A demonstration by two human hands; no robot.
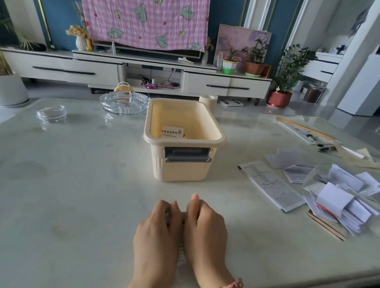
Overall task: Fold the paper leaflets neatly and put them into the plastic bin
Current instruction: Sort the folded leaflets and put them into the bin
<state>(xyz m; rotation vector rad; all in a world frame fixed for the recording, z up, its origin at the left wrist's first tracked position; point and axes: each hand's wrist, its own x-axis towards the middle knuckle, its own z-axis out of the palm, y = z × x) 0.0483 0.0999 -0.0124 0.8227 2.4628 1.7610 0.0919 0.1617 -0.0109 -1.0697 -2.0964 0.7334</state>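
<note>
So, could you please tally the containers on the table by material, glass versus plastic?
Glass dishes: 2
Plastic bin: 1
Total: 3

The plastic bin (pixel 181 171) is set mid-table (pixel 74 182), with a folded sheet (pixel 172 132) lying inside it. Before it, at the near edge, the left hand (pixel 157 227) and right hand (pixel 205 227) are placed side by side, seemingly upon a largely hidden leaflet (pixel 181 254). Loose leaflets (pixel 343 198) are heaped to the right. Two glass dishes (pixel 124 103) are found behind and to the left.
</note>
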